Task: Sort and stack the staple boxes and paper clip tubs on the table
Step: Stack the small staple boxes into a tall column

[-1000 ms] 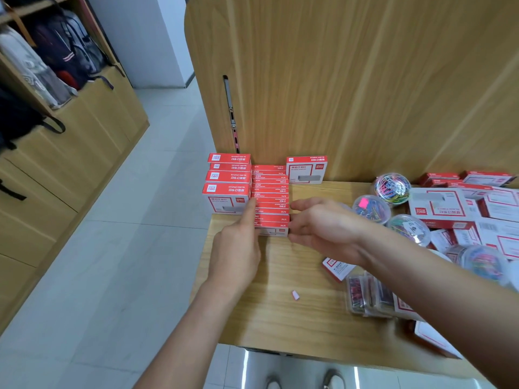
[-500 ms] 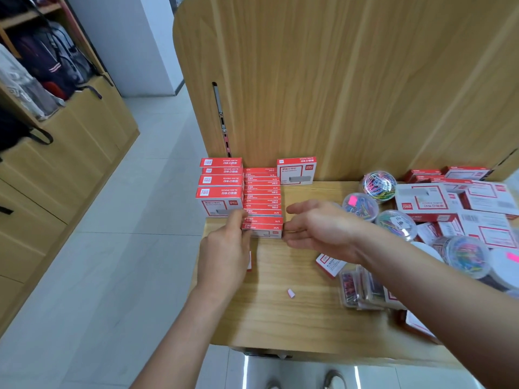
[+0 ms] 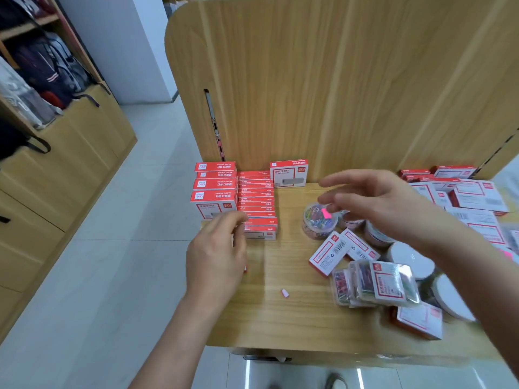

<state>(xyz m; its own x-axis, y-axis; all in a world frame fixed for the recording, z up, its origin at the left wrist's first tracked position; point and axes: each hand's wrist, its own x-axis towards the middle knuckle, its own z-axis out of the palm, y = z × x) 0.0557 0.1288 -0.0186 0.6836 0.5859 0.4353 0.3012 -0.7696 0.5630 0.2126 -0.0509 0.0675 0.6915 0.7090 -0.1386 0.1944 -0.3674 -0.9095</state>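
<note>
Red-and-white cardboard dominated the head view. At the back left corner of the wooden table (image 3: 280, 318) a stack of large staple boxes (image 3: 214, 189) stood square. A tight row of small staple boxes (image 3: 257, 200) touched its right side, and one lone box (image 3: 289, 174) stood upright against the wooden partition (image 3: 337, 94) — so that part looked done. Much seemed left: loose boxes (image 3: 474, 197) lay jumbled along the right edge, glossy clear packs (image 3: 376, 282) were heaped near the front, and round white-lidded tubs (image 3: 412, 259) sat unsorted beside them. A clear round paper clip tub (image 3: 320, 223), full of coloured clips, stood near the middle. The right hand (image 3: 376, 200) hovered just above it, fingers spread and empty. The left hand (image 3: 216, 256) was loosely curled at the front of the small row; a red sliver showed at its edge — whether it held a box I could not tell.
</note>
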